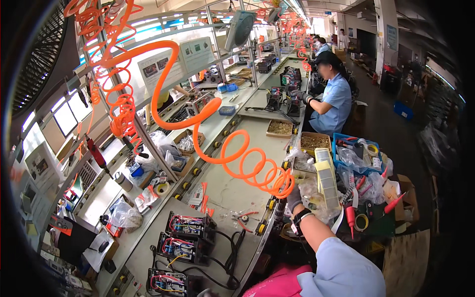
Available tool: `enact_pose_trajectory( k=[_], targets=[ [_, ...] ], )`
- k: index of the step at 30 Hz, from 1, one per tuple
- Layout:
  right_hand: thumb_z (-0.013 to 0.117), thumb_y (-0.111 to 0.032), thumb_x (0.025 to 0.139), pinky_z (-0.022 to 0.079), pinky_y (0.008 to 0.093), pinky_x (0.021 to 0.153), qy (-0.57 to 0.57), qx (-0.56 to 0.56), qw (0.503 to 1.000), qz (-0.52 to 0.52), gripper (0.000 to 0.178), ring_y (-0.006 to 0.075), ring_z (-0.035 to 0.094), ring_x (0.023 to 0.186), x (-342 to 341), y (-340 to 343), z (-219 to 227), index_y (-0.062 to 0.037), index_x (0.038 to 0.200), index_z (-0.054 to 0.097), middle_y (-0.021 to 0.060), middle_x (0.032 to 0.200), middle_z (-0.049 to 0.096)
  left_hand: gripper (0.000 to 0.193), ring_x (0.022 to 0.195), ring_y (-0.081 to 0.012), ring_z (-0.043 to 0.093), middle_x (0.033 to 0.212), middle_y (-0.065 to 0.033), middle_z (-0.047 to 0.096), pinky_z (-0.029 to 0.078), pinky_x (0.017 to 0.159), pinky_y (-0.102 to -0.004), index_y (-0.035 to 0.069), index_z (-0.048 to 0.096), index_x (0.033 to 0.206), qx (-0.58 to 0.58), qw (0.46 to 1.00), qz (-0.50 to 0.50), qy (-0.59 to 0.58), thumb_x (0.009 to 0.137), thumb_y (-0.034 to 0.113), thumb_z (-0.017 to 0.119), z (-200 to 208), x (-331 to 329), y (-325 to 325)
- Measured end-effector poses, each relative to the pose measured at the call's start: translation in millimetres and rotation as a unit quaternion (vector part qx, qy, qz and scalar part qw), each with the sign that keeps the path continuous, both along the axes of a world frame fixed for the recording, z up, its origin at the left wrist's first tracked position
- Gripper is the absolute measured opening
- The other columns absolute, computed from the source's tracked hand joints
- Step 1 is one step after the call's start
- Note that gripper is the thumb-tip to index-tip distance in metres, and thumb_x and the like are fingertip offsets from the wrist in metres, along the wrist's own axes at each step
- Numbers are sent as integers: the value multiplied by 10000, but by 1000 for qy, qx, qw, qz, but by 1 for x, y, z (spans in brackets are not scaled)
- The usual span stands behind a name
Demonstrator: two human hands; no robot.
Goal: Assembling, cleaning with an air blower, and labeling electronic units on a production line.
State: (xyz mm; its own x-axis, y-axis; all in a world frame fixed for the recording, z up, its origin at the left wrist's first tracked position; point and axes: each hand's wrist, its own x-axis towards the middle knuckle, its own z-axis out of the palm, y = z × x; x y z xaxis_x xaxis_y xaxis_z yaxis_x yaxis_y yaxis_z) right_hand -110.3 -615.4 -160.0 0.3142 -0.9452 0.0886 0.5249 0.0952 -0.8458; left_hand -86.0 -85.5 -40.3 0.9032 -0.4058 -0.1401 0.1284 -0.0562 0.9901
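My right hand (295,197), in a grey glove, reaches forward over the right edge of the line, beside the lower end of an orange coiled hose (237,158). The coils and the bin contents hide its fingers. At the bottom edge a small grey-gloved part of my left hand (207,293) shows near the closest black housing (168,283). Two more open black housings, one in the middle (184,248) and one farther off (190,225), stand in a row with coloured wires inside. Black power cords (231,262) lie to their right.
A blue bin (338,166) of bags and tape rolls stands at the right, with red-tipped bottles (350,218) nearby. Trays of small parts (279,128) sit farther up. A red driver (96,153) hangs at the left. A co-worker (329,96) works ahead.
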Motion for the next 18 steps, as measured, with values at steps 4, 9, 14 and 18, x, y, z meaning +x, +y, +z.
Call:
enact_pose_trajectory(
  k=[4,9,14,18],
  targets=[
    [649,-185,796,492,359,678,299,-133,944,-42,192,232,639,701,6,14,-25,-17,888,653,124,771,680,282,746,-139,613,883,-77,662,518,692,-270,8,600,1132,-8,996,-85,-11,975,227,518,-5,-3,-32],
    [619,-79,807,467,342,518,221,21,973,69,52,192,604,562,1,63,-1,-55,853,618,69,662,638,317,835,-189,652,977,-109,664,541,713,-302,-8,580,1161,-37,976,-150,156,978,238,500,-24,3,-68],
    [643,-104,806,514,378,650,40,-50,980,187,239,239,638,750,-19,117,46,-50,1033,593,79,859,638,350,969,-208,615,1089,-139,634,512,854,-392,21,553,1183,-117,888,-250,369,959,289,531,-47,12,-107],
    [651,-128,798,507,396,685,83,-77,919,378,332,261,629,798,-42,182,65,-49,1099,535,109,931,608,297,1097,-248,549,1101,-107,634,401,1008,-460,40,579,1112,-278,768,-175,550,937,278,545,-54,25,-126]
  ],
)
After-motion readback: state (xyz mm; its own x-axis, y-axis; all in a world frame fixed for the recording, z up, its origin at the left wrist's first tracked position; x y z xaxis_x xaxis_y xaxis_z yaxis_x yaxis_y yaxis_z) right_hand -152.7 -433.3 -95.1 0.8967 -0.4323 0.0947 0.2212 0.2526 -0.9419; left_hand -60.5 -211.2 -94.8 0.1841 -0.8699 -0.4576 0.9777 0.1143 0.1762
